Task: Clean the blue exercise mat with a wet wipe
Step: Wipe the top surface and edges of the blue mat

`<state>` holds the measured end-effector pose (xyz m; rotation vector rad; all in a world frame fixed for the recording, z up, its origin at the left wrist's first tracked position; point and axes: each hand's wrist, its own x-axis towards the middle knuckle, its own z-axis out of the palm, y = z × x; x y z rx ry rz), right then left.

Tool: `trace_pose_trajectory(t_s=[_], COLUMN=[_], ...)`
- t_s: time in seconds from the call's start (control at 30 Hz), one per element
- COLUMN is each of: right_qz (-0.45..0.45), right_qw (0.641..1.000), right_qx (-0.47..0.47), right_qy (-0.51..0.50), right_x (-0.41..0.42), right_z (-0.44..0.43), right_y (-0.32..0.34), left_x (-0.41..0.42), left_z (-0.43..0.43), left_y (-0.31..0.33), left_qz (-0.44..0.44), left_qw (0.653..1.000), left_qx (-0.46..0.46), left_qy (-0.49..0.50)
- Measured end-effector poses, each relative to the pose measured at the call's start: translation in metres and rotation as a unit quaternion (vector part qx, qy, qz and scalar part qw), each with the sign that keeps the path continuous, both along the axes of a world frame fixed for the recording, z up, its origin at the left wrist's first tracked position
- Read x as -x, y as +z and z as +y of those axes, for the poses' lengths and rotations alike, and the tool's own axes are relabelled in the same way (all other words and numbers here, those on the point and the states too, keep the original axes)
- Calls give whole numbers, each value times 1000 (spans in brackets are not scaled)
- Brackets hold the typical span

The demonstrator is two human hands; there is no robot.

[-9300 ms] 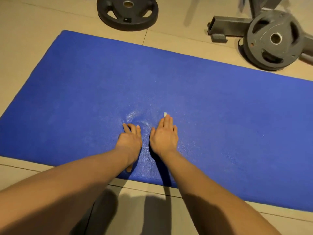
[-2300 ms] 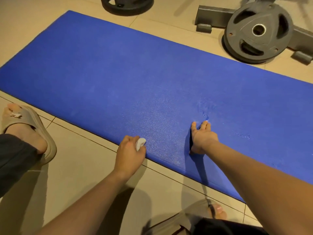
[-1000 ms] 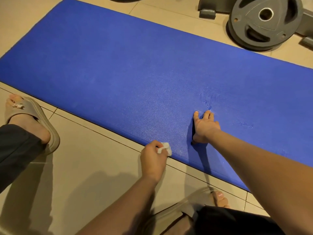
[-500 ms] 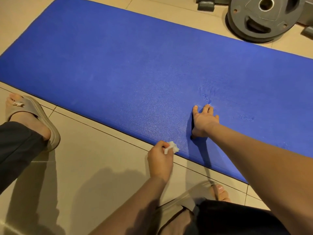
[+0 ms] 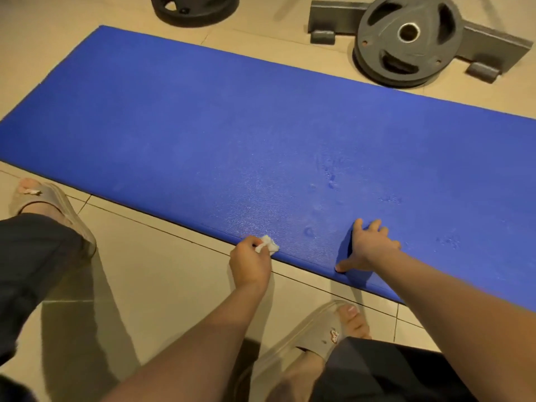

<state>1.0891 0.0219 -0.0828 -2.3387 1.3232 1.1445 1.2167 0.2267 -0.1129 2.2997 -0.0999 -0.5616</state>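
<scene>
Beige floor tiles [image 5: 150, 274] run under everything. Far to the left of the left hand, a foot in a tan slipper [image 5: 49, 204] stands on the tiles, with a dark trouser leg [image 5: 32, 271] over its heel. Beyond both hands lies the blue mat [image 5: 232, 126], flat on the floor, its long near edge slanting from left to right. Past the mat's far edge, up and to the left of the left hand, a black weight plate [image 5: 194, 10] is cut off by the frame.

At the mat's near edge the left hand [image 5: 251, 264] has its fingers curled, pinching a small crumpled white wipe [image 5: 268, 245] that touches the mat just inside that edge. Ahead of this hand the mat carries a pale sheen, perhaps damp, though the view cannot settle it.

To the right, apart from the left, the right hand [image 5: 369, 250] rests palm down on the mat. Its fingers are straight and spread, its thumb reaches back to the near edge, and it holds nothing. Nearer the person than this hand, a second slipper [image 5: 322, 335] with toes showing stands on the tiles just short of the mat. Beyond the right hand, past the far edge, a grey weight plate [image 5: 406, 39] overlaps a grey metal bar [image 5: 499, 50] with short feet.
</scene>
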Motion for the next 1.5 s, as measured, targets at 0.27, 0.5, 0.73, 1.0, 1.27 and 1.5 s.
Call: trace_pose_trajectory(t_s=[0.27, 0.5, 0.73, 1.0, 1.27, 1.5], right_qz=[7, 22, 42, 83, -6, -208], right_qw=[996, 997, 996, 994, 997, 976], right_qx=[-1, -13, 16, 23, 19, -47], right_qy=[92, 76, 83, 67, 77, 40], right_x=[8, -6, -4, -17, 13, 78], right_z=[-3, -11, 1, 2, 1, -37], right_y=[-5, -2, -10, -3, -4, -9], left_x=[56, 53, 64, 34, 39, 96], left_z=[-32, -28, -24, -20, -24, -55], left_y=[12, 30, 9, 7, -2, -5], left_qz=[30, -12, -45, -63, -58, -37], left_qw=[993, 971, 986, 964, 971, 963], left_qx=[-46, -113, -72, -117, -70, -35], left_qy=[-108, -211, -147, -230, -222, -266])
